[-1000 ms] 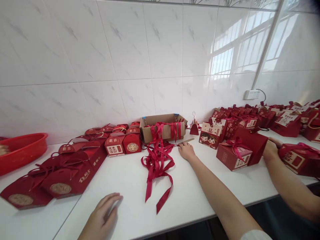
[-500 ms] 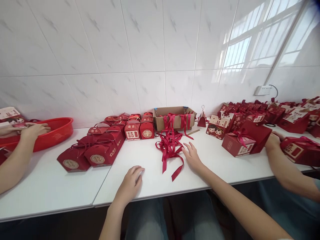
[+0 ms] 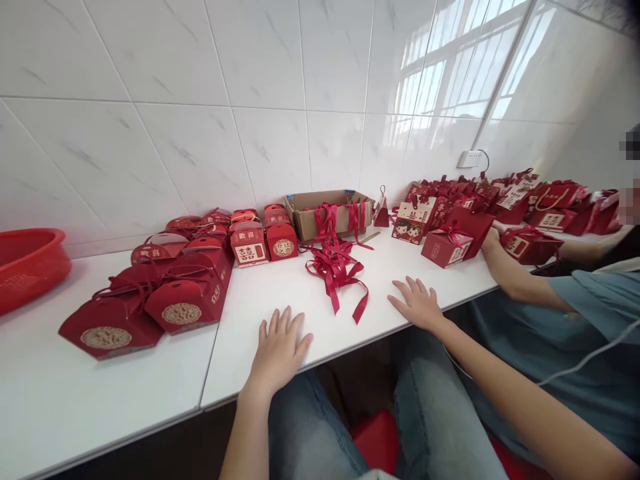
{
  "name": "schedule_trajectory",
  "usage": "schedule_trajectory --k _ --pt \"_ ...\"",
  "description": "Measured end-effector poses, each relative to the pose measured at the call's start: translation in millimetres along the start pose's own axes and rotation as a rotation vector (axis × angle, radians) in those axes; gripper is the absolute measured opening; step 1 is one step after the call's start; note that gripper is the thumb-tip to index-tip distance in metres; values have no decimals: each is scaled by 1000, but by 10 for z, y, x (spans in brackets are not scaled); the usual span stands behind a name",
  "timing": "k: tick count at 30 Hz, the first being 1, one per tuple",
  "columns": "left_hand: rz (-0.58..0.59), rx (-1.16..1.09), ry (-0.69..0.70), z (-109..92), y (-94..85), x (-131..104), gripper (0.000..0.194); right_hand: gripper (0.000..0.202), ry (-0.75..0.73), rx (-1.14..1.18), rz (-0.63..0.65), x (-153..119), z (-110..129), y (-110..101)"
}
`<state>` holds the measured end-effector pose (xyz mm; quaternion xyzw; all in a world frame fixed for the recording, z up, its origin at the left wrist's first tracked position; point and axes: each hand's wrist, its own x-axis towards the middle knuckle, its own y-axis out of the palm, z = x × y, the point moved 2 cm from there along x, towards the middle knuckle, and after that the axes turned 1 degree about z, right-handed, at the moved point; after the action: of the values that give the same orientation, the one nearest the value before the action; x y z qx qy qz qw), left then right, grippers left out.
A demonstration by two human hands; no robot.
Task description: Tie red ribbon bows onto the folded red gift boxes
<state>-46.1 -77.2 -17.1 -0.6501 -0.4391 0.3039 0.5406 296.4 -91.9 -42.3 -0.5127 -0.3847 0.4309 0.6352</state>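
My left hand lies palm down near the front edge of the white table, fingers spread and holding nothing. To its right, my right hand also rests at the edge with its fingers apart, empty. Between and beyond the hands, a loose heap of dark red ribbons trails out of a cardboard box onto the tabletop. Neither hand touches the ribbons. Left of the heap stand two small red gift boxes, and nearer me are larger red gift boxes with cord on top.
A red plastic basin stands at the far left. On the right, a co-worker's arm reaches to a red gift box with a bow. Many more red boxes line the tiled wall, below a power socket.
My view has swung to the right. My right hand has drawn back from beside the ribbons to the table edge, and both hands have spread flat. The hands at the basin left view.
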Motion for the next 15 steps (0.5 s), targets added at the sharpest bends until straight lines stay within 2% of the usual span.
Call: schedule_trajectory --k 6,11,13,15 --pt "-24 -57 52 96 42 -16 53 57 -6 -46 -6 -10 21 33" --pt "-55 -117 76 132 91 -9 47 58 -53 -56 -26 -8 -88 142" --pt "-129 -180 66 117 57 -40 41 54 -172 -36 -54 7 -124 147" --pt "-340 -235 18 114 -73 -108 36 47 -350 23 -97 32 -103 82"
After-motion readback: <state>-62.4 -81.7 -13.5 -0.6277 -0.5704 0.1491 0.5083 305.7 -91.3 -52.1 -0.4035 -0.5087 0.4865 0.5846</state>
